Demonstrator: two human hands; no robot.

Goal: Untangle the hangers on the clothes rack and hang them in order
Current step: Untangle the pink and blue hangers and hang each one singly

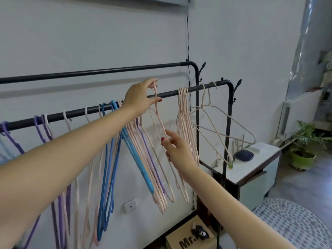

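1. The black metal clothes rack [179,92] has two rails running from nine o'clock up toward two o'clock; the nearer rail carries the hangers.
2. A white low cabinet [255,166] stands at four o'clock, behind the rack's end post.
3. A mixed bunch of blue, purple and pink plastic hangers [133,141] hangs crowded at the rail's middle, with looser purple ones toward nine o'clock.
4. A tidy group of pink hangers [185,123] hangs at one o'clock; two pale wire hangers [224,121] hang tilted beside it.
5. The left hand [140,97] pinches the hook of a single pink hanger [158,115] at the rail, thumb beneath.
6. The right hand [177,150] holds that hanger's lower body between its fingertips, at five o'clock from the left.
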